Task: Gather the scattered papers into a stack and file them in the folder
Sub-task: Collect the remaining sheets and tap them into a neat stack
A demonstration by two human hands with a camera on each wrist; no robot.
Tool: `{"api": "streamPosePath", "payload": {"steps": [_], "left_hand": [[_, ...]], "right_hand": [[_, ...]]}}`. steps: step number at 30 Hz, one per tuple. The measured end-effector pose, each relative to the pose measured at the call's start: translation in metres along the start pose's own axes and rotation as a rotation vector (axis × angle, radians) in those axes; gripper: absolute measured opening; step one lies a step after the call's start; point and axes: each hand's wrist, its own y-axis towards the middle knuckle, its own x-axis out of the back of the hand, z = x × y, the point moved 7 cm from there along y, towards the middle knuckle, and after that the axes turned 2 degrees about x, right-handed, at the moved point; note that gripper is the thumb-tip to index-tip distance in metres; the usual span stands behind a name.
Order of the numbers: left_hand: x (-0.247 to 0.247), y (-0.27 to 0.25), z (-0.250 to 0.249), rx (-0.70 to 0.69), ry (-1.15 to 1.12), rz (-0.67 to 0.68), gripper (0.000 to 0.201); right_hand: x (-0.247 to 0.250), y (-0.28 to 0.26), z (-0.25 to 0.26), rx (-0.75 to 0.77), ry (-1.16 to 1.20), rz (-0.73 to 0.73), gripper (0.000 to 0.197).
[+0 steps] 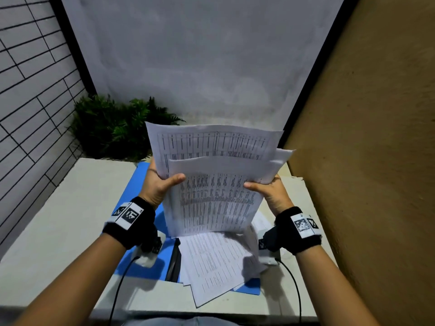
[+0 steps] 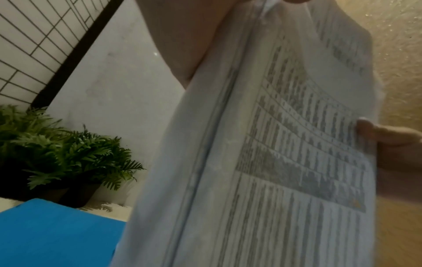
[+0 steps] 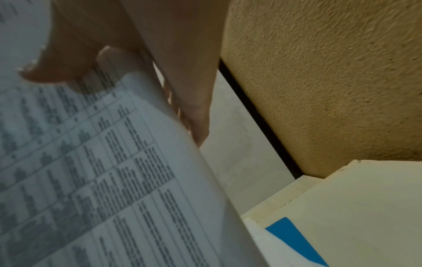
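I hold an uneven bundle of printed papers [image 1: 214, 180] upright above the table, its sheets out of line at the top. My left hand [image 1: 162, 184] grips the bundle's left edge, thumb on the front sheet. My right hand [image 1: 266, 189] grips the right edge the same way. The bundle's lower edge stands on more printed sheets [image 1: 216, 262] lying on the open blue folder [image 1: 138, 234]. In the left wrist view the papers [image 2: 274, 162] fill the frame. The right wrist view shows my fingers [image 3: 196, 112] behind the papers [image 3: 102, 180].
A green fern-like plant [image 1: 110, 128] stands at the table's back left corner. The cream table [image 1: 58, 220] is hemmed in by a tiled wall on the left, a white backdrop behind and a rough ochre wall [image 1: 376, 137] on the right. Cables run from both wrist cameras.
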Motion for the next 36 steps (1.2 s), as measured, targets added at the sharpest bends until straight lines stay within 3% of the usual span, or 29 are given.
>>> {"api": "streamPosePath", "payload": {"steps": [5, 7, 10, 11, 15, 19, 23, 25, 29, 30, 31, 34, 36], "left_hand": [[0.000, 0.003, 0.007, 0.012, 0.050, 0.002, 0.121], [0.001, 0.006, 0.013, 0.060, 0.089, 0.028, 0.103], [0.001, 0.007, 0.026, 0.140, 0.253, 0.015, 0.030], [0.004, 0.007, 0.025, 0.131, 0.258, -0.026, 0.022], [0.005, 0.006, -0.004, -0.024, 0.095, -0.108, 0.019], [0.003, 0.001, -0.010, -0.053, 0.034, 0.069, 0.073], [-0.001, 0.002, 0.016, 0.031, 0.024, 0.146, 0.106], [-0.006, -0.001, 0.026, 0.129, 0.037, 0.117, 0.103], [-0.011, 0.002, 0.015, 0.149, 0.090, 0.029, 0.045], [-0.010, 0.003, 0.009, 0.126, 0.084, 0.023, 0.040], [-0.007, 0.005, 0.008, 0.112, 0.073, 0.015, 0.044], [0.002, -0.001, 0.037, 0.224, 0.124, -0.024, 0.085], [-0.001, -0.013, 0.059, 0.331, 0.181, 0.055, 0.089]], "right_hand": [[-0.005, 0.007, 0.006, 0.044, -0.004, -0.021, 0.087], [-0.009, 0.009, 0.003, 0.009, -0.036, 0.016, 0.074], [-0.013, 0.012, -0.006, -0.031, -0.146, -0.023, 0.044], [-0.012, 0.012, -0.005, -0.016, -0.145, -0.069, 0.038], [-0.008, 0.009, 0.023, 0.104, -0.060, -0.141, 0.025], [-0.009, 0.006, 0.027, 0.095, -0.097, -0.017, 0.045], [-0.006, 0.009, 0.007, 0.002, -0.138, 0.031, 0.042], [-0.006, 0.012, -0.001, -0.032, -0.139, 0.014, 0.038], [-0.003, 0.015, 0.007, 0.028, -0.074, -0.078, 0.024], [-0.002, 0.014, 0.011, 0.048, -0.034, -0.074, 0.024], [-0.001, 0.013, 0.011, 0.046, -0.013, -0.063, 0.030], [-0.008, 0.007, -0.016, -0.095, -0.106, 0.016, 0.060], [-0.015, 0.000, -0.030, -0.145, -0.140, 0.048, 0.083]]}}
